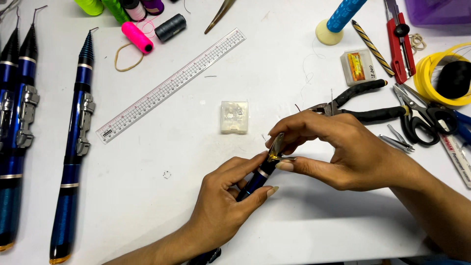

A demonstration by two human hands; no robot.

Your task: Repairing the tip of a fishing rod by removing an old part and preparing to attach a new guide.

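I see the left hand [223, 194] angled up from below, clenched around a dark blue rod [255, 180] low on the white table [162, 206]. The right hand [338, 149] arches over from the right (fingers curled), pinching the rod's small metal tip piece [276, 148].

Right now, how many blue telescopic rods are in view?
4. Three lie side by side on the table's left: far-left rod, cut by the frame edge, second rod, third rod. The fourth rod is in the left hand; more may lie off-frame.

Hidden and cut off
The blue rod [255, 182] runs under the left hand [223, 208]; the purple box [436, 11] is cropped at the top edge.
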